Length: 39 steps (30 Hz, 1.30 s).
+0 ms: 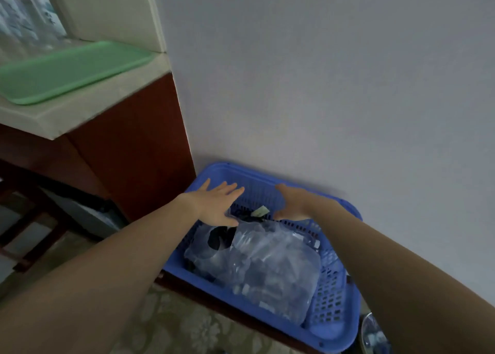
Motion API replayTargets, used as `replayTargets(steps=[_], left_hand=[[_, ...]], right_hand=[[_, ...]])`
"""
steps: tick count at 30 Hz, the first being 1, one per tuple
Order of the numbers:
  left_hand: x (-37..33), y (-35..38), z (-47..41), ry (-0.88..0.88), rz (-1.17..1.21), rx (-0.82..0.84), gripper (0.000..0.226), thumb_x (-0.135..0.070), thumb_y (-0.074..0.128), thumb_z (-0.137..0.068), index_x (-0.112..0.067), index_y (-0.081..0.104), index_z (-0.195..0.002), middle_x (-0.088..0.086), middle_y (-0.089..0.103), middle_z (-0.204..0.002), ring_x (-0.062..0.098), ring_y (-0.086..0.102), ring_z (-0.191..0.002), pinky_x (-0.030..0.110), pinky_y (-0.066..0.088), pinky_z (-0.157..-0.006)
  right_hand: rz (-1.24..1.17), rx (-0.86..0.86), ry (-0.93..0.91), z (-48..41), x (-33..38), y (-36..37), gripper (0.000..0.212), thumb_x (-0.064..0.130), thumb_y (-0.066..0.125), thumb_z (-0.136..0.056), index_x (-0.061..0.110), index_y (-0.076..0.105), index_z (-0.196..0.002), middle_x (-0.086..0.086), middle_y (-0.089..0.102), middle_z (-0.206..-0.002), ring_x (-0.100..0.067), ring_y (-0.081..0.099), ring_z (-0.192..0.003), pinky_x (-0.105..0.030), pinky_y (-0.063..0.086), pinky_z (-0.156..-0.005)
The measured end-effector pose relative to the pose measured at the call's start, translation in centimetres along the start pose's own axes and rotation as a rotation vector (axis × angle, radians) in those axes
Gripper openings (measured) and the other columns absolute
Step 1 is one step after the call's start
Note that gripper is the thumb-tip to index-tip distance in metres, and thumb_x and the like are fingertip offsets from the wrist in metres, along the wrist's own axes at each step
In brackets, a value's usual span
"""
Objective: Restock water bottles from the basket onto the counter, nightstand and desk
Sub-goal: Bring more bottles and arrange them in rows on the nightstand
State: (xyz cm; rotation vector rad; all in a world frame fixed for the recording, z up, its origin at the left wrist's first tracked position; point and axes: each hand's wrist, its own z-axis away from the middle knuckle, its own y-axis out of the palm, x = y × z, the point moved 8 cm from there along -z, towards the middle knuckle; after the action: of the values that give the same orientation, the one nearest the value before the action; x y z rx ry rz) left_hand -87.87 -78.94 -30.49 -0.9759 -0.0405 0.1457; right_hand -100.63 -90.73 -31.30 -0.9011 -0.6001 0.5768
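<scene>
Blue basket (332,294): left hand (214,206), right hand (293,205) spread empty above its far end. Part the clear plastic wrap (267,257) inside the basket first, then grasp a bottle

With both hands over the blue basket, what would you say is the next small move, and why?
Probably lower both hands onto the clear plastic wrap and part it. The left hand and right hand hover open and empty above the blue basket, and the plastic covers what lies inside. No bottle in it can be made out clearly.
</scene>
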Motion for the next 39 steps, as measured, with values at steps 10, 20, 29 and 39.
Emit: replayTargets(steps=[10,20,29,39], left_hand=[[3.9,10.1,-6.5,0.088,0.069,0.173,0.086,-0.058,0.039,-0.097,-0.022,-0.014,-0.154,-0.001,-0.018,-0.162,0.018,-0.013,-0.149,0.047,-0.009,-0.118],[6.5,16.0,-14.1,0.068,0.229,0.108,0.068,-0.039,0.035,-0.104,-0.02,-0.005,-0.156,0.0,-0.007,-0.164,0.019,0.0,-0.15,0.044,0.006,-0.12],[4.6,14.3,-22.4,0.08,0.382,0.068,0.047,-0.029,0.031,-0.106,-0.015,0.029,-0.151,0.007,0.032,-0.156,0.025,0.033,-0.14,0.037,0.029,-0.111],[-1.5,23.6,-26.9,0.097,0.185,0.462,0.036,-0.018,0.056,-0.095,-0.008,0.046,-0.128,0.013,0.058,-0.12,0.026,0.058,-0.092,0.029,0.041,-0.07]], right_hand=[[-0.011,0.154,0.076,-6.1,-0.7,11.4,0.077,0.041,0.066,-0.087,0.021,0.026,-0.15,-0.008,0.038,-0.152,-0.032,0.042,-0.134,-0.044,0.039,-0.107],[-0.034,0.223,0.136,-12.0,-3.8,18.6,0.071,0.028,0.055,-0.094,0.015,0.017,-0.153,-0.011,0.031,-0.154,-0.034,0.038,-0.134,-0.043,0.039,-0.104],[-0.092,0.433,0.096,-16.4,-4.3,20.7,0.049,-0.002,0.039,-0.093,0.012,0.05,-0.139,-0.012,0.049,-0.142,-0.031,0.048,-0.127,-0.037,0.038,-0.105],[0.008,0.354,0.033,-20.9,-6.0,21.4,0.026,0.008,0.054,-0.089,0.007,0.066,-0.113,-0.017,0.063,-0.118,-0.033,0.06,-0.106,-0.037,0.051,-0.087]])
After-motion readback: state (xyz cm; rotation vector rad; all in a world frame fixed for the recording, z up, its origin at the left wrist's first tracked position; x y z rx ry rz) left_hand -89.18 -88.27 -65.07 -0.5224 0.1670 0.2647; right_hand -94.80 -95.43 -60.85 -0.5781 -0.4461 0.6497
